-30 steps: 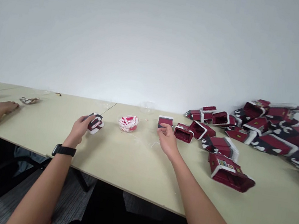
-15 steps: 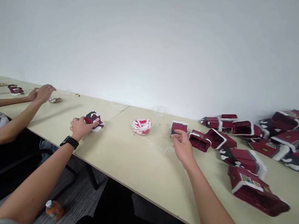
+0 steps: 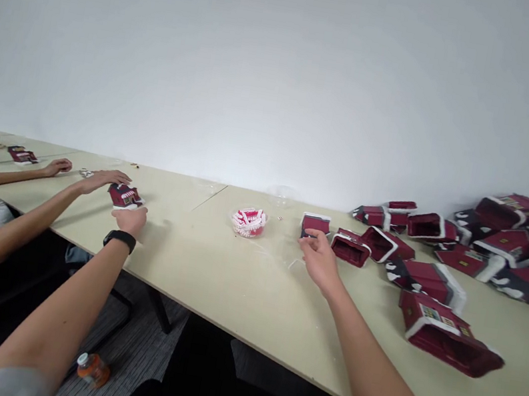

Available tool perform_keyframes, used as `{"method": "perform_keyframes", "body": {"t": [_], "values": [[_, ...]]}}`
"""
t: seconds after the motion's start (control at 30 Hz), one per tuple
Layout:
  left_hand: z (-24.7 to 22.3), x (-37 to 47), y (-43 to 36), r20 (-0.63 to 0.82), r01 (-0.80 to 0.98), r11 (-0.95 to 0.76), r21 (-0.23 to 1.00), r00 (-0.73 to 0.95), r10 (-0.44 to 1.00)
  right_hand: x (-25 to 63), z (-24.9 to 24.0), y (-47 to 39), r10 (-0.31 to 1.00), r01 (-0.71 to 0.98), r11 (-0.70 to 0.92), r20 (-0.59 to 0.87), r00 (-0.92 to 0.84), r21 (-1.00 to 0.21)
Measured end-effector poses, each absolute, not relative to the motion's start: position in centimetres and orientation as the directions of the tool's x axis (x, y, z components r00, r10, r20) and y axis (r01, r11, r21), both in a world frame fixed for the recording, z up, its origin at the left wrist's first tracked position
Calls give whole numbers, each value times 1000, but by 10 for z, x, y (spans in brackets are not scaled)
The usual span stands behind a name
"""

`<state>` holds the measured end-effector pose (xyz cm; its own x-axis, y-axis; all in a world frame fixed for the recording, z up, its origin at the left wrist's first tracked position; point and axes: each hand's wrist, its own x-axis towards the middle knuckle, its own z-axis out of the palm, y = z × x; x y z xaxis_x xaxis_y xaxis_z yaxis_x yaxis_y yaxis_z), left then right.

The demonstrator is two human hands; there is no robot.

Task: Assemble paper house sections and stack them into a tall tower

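Out to the left, my left hand (image 3: 131, 220) holds a small dark-red model house (image 3: 125, 195) with a white base and a striped front. A co-worker's hand (image 3: 104, 180) reaches the house from its left side. My right hand (image 3: 319, 258) has its fingertips on the dark lower end of another red house (image 3: 315, 223), which lies on the table with its white rim to the wall. My fingers partly cover that end. Between my hands stands a clear round tub (image 3: 249, 222) of small red and white pieces.
Several red houses (image 3: 426, 280) lie heaped on the right of the table (image 3: 229, 287), one hollow house (image 3: 457, 338) nearest me. A clear lid (image 3: 282, 194) rests by the wall. Further left is another house (image 3: 22, 155). An orange drink bottle (image 3: 93, 370) stands on the floor.
My left hand has carried its house left to the co-worker, whose hand has come forward to it. My right hand remains at the other house.
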<state>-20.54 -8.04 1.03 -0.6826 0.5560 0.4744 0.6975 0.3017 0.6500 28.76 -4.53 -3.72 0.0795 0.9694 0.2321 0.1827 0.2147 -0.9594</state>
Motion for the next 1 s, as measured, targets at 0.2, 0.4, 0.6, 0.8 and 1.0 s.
{"method": "perform_keyframes", "body": {"t": [0.2, 0.4, 0.6, 0.8, 1.0], "values": [[16, -84, -69, 474, 727, 39, 686, -487, 733, 286, -39, -40, 955, 170, 245, 268, 128, -955], [26, 87, -57, 576, 676, -606, 419, 318, 753, 291, -35, -38, 913, 163, 279, 314, 260, -946], [14, 171, 2, 378, 828, -537, 160, 451, 808, 304, -33, -29, 813, 131, 297, 323, 484, -946], [-8, 173, 28, 344, 850, -523, 60, 475, 810, 309, -34, -20, 787, 61, 263, 251, 563, -963], [-6, 143, 22, 353, 846, -533, 14, 495, 794, 304, -28, -24, 817, 17, 238, 209, 538, -971]]}}
